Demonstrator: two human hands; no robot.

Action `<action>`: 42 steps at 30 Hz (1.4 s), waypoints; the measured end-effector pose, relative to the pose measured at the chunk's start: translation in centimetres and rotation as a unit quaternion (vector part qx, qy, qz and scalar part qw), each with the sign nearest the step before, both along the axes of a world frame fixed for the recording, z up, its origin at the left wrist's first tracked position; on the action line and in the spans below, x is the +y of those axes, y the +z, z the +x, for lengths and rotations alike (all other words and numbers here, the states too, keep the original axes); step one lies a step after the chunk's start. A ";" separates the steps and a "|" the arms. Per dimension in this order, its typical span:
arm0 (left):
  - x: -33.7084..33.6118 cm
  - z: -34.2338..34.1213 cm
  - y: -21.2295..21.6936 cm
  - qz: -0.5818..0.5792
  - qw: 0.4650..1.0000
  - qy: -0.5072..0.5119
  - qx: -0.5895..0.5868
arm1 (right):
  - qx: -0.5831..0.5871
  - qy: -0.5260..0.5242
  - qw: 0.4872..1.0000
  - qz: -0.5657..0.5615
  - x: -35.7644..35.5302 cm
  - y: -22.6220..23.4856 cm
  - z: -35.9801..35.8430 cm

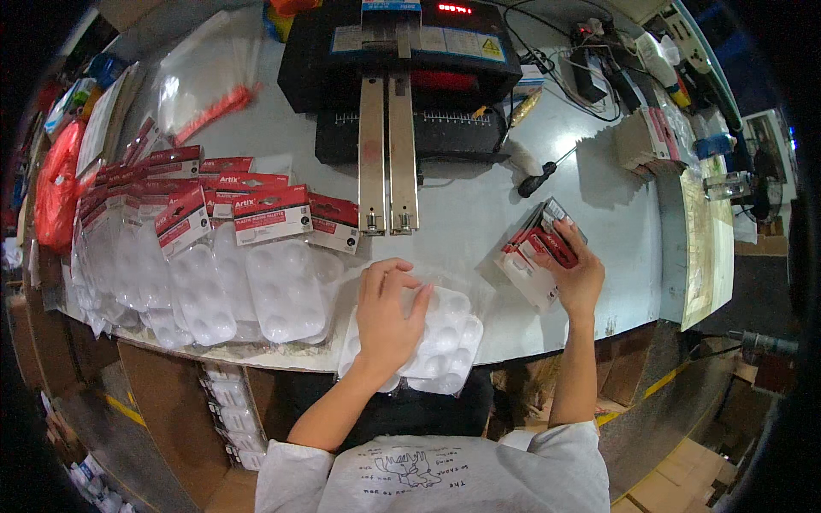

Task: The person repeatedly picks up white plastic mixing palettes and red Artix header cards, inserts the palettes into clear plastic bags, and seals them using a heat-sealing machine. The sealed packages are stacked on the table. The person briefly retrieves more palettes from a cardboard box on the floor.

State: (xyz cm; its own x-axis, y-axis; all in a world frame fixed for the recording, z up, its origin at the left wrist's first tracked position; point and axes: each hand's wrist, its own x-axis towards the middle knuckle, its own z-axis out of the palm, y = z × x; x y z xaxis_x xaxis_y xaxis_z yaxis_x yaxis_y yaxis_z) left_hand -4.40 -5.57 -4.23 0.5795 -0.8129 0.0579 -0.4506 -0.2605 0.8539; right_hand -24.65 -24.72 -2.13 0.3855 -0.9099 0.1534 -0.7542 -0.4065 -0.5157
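My left hand lies over a small pile of white plastic paint palettes with round wells, at the table's front edge. Its fingers are slightly bent, the thumb stands apart, and no object shows in its grasp. To the right, my right hand closes on the red and white folded header cards, which form a stack on the table. Whether it has one card or several between the fingers is hidden. Left of my hands lie many palettes in clear bags, topped with the same red and white cards.
A black machine with a red display stands at the back; two metal rails extend from it toward me. A screwdriver, cables and another card stack are at the right. Clear bags lie back left.
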 end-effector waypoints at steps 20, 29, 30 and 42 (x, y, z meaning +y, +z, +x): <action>4.9 1.6 5.3 0.030 0.951 0.004 0.307 | -0.013 0.297 0.895 0.332 7.9 7.5 10.1; 5.1 2.9 4.2 -0.044 0.943 0.121 0.306 | -0.073 0.183 0.862 0.466 6.9 5.3 8.4; 5.1 3.1 3.9 -0.055 0.938 0.140 0.311 | -0.126 0.187 0.836 0.500 7.2 4.8 8.1; 0.3 5.5 1.7 0.024 0.987 0.136 0.078 | -0.326 0.037 0.775 0.540 7.2 0.3 12.1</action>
State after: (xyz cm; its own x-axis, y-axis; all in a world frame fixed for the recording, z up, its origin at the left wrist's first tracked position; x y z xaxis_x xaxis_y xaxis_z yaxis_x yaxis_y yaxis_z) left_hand 1.09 -5.27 -2.48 0.7750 -0.6264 -0.0838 -0.2233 -0.3955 0.8909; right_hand -12.53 -17.53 -1.87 0.6034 -0.6228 -0.4980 -0.1851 0.4981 -0.8472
